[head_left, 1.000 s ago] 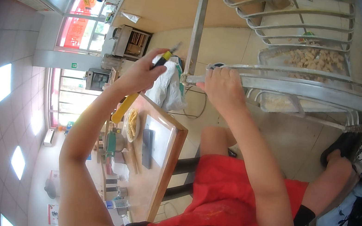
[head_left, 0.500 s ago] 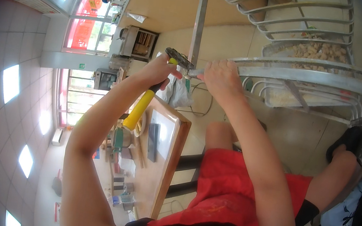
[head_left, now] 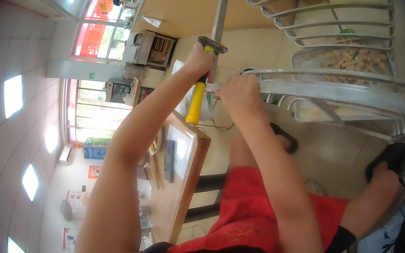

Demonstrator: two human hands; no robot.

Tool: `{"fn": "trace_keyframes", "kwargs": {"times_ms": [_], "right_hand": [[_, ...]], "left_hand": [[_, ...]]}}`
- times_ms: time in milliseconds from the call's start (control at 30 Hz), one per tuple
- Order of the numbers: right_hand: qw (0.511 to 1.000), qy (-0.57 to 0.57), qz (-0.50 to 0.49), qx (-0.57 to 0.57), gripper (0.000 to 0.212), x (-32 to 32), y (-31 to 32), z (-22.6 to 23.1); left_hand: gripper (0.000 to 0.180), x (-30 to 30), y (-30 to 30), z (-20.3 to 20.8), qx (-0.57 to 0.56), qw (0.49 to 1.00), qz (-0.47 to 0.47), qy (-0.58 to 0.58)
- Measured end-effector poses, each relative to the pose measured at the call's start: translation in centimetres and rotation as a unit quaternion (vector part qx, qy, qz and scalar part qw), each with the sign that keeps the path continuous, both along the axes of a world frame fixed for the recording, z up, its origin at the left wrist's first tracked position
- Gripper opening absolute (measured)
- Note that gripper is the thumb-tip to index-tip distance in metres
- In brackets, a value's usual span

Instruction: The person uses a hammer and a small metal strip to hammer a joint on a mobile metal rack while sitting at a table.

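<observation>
Leftmost, beyond the left fingers and lower, I saw a dark block [head_left: 169, 161] on the table [head_left: 199, 163]. The left hand [head_left: 199, 62] came next, its fingers wrapped around the hammer [head_left: 195, 105], gripping it close below the head. The head stuck out just past those fingers; the yellow end of the handle hung below them. A pale bag [head_left: 208, 111] lay behind the handle.

Over the last second I had watched this hand swing rightward, from well apart to just beside the right hand [head_left: 242, 93]. That put the hammer's head by the rack's upright; whether the two touched, I couldn't tell.

The right hand had stayed on the rack [head_left: 323, 91], fingers curled over the end of its bar, with hardly any gap. Further right of those fingers, tan pieces [head_left: 357, 59] lay in a tray [head_left: 304, 61].
</observation>
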State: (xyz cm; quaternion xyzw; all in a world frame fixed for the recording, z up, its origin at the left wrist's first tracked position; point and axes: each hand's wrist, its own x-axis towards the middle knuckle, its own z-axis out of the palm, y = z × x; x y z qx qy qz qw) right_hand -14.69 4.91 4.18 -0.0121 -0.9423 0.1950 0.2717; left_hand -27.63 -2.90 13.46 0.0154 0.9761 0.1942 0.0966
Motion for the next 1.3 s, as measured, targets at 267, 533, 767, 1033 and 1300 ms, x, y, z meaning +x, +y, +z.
{"fn": "trace_keyframes", "kwargs": {"times_ms": [267, 533, 767, 1033, 1300], "right_hand": [[0.998, 0.021, 0.026, -0.048, 0.007, 0.2, -0.1, 0.0], [0.999, 0.020, -0.006, -0.030, 0.008, -0.6, -0.3, -0.9], [1.000, -0.007, -0.007, -0.023, 0.029, 0.1, -0.6, 0.1], [1.000, 0.011, -0.018, 0.003, 0.016, 0.9, 0.1, -0.2], [0.999, 0.003, 0.016, 0.031, 0.022, 2.5, 1.7, 1.1]], "left_hand": [[0.013, -8.7, 3.3, -1.3, 0.026, 0.998, -0.002, 0.051], [0.018, -7.9, 2.8, -1.1, 0.064, 0.996, -0.051, 0.020], [0.007, -13.4, 6.8, -2.8, 0.061, 0.995, 0.061, 0.049], [0.008, -20.7, 9.2, -2.5, -0.001, 0.999, 0.014, 0.031], [0.012, -27.1, 9.2, -0.7, 0.068, 0.997, 0.047, -0.010]]}}
